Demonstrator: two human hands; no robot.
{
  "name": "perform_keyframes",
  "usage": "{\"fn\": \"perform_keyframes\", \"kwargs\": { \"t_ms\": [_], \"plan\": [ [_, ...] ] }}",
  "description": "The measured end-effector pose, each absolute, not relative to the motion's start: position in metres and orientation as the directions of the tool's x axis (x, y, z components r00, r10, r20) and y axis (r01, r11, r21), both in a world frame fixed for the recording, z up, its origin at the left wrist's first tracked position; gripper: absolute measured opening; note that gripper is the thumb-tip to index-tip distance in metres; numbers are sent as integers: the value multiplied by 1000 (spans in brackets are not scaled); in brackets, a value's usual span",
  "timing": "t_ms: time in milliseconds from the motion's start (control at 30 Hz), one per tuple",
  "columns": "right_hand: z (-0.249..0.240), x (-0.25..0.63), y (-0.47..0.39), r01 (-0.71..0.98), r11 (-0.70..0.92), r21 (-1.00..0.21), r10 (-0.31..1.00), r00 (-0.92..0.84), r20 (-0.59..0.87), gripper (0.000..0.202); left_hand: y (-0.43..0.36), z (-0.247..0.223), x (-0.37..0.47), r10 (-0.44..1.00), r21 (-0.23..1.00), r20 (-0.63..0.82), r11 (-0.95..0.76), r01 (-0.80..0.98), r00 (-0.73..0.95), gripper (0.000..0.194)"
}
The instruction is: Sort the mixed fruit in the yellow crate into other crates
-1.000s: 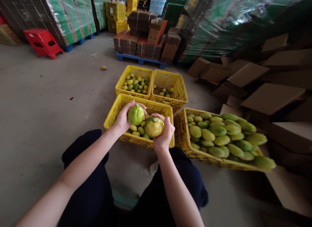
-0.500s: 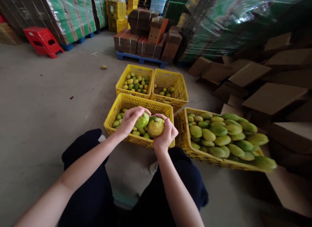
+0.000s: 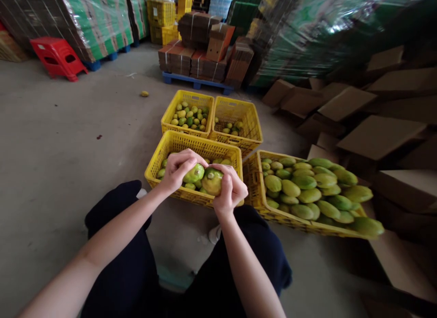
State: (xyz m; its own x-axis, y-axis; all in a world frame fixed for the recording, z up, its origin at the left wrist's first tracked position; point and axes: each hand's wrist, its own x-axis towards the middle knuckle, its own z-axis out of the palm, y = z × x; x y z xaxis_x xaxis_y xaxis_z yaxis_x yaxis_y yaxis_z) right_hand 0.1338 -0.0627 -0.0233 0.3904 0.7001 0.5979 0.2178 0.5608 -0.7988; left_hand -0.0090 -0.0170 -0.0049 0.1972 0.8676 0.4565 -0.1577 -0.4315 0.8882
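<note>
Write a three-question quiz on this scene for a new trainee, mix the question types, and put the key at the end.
1. True or false: the left hand holds a greener fruit, the right hand a yellower fruit.
2. The stool is: A) blue, B) red, C) white.
3. Fill in the blank: the crate heaped with long fruit stands on the person's ___ side.

Key: 1 true; 2 B; 3 right.

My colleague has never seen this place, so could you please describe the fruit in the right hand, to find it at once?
Directly left of the crate heaped with long fruits stands another yellow crate. Over it, the right hand holds the wanted fruit: green around the stem, yellower below. The neighbouring fruit, in the left hand, looks greener.
</note>
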Motion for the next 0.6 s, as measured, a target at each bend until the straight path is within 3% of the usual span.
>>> {"fn": "perform_keyframes", "kwargs": {
  "t_ms": [200, 600],
  "plan": [
    [-24, 137, -64, 273, 600, -752, 672, 338, 659, 27, -15, -2, -14, 819, 852, 524, -509, -126, 234, 39],
    [-21, 137, -66, 299, 570, -765, 684, 342, 644, 26, -15, -2, -15, 857, 892, 453, -430, -141, 245, 41]
  ]
}}
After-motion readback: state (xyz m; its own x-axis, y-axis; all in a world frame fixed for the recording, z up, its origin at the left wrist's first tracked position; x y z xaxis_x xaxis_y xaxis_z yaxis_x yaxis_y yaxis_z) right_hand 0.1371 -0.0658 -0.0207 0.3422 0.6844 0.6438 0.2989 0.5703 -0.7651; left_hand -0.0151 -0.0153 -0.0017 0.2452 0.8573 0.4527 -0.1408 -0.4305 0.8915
